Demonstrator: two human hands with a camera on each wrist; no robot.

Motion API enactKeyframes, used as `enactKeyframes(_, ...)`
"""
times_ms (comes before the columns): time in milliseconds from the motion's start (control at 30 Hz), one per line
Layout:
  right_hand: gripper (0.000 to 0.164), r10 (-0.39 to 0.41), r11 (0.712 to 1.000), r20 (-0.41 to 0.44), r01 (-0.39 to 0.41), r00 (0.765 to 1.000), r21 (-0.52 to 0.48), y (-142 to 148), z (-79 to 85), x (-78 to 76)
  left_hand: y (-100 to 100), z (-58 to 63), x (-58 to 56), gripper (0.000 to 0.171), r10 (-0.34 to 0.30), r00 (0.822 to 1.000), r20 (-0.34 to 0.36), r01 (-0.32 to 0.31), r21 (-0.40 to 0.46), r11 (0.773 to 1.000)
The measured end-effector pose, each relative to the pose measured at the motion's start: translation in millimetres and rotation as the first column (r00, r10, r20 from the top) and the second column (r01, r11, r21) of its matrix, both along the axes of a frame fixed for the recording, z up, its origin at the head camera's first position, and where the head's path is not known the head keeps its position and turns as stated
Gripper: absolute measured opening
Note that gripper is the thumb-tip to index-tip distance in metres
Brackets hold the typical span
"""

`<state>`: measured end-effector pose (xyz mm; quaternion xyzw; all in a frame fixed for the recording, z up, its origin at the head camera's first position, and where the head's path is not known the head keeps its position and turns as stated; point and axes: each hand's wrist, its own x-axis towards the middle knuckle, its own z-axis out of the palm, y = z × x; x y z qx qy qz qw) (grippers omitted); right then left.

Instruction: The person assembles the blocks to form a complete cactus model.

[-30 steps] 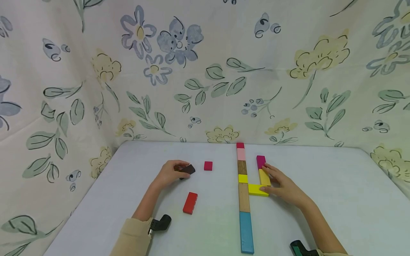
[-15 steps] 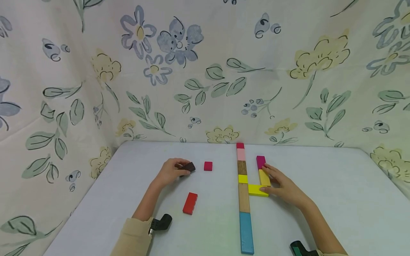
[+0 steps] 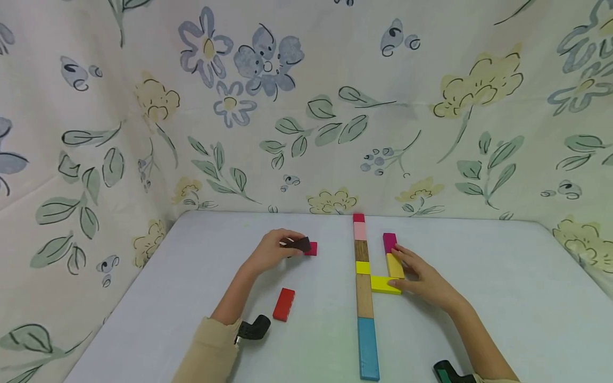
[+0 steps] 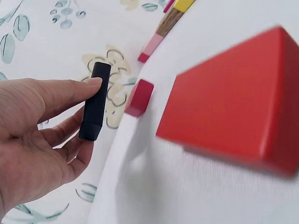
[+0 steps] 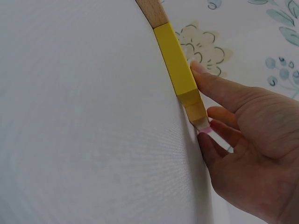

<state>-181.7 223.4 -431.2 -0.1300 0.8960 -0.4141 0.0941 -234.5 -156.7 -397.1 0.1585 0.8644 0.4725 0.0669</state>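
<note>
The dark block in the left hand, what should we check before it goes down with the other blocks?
1. Dark block pinched firmly by left hand: ok.
2. Block lifted off the table: ok, wrist view shows it in the air.
3. Small red block close beside it, could get bumped: not ok.
4. Right hand steadying the yellow block: ok.
5. Long block row straight: ok.
6. Where the dark block fits: cannot tell.
</note>
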Motion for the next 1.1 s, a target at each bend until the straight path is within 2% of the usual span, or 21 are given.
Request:
enactKeyframes(333,0.082,0.002,1.000,-0.015,-0.002,1.000,0.002,1.8,-1.8,-0.6,40.3,4.3,-5.1,0.035,-0.073,0.997,-0.012,0.072,-0.031,0.997)
enactKeyframes(567,0.081,0.003,1.000,-0.011,-0.003,1.000,0.004,0.8,-1.7,-1.0,64.0,-0.4,-9.9,0.034,-0.125,0.992,-0.002,0.124,-0.063,0.990)
enactKeyframes(667,0.081,0.006,1.000,-0.011,-0.006,1.000,0.000,0.2,-1.1,-0.9,70.6,-1.8,-11.8,0.034,-0.150,0.989,0.012,0.150,-0.076,0.986)
enactKeyframes(833,0.082,0.004,1.000,-0.004,-0.004,1.000,-0.001,-0.6,-0.3,-0.5,77.7,-3.0,-15.3,0.034,-0.158,0.987,0.044,0.161,-0.093,0.983)
enactKeyframes(1100,0.083,0.000,1.000,0.004,0.000,1.000,0.007,-0.6,-0.4,-0.8,85.8,0.6,-19.8,0.034,-0.197,0.980,0.021,0.198,-0.113,0.974)
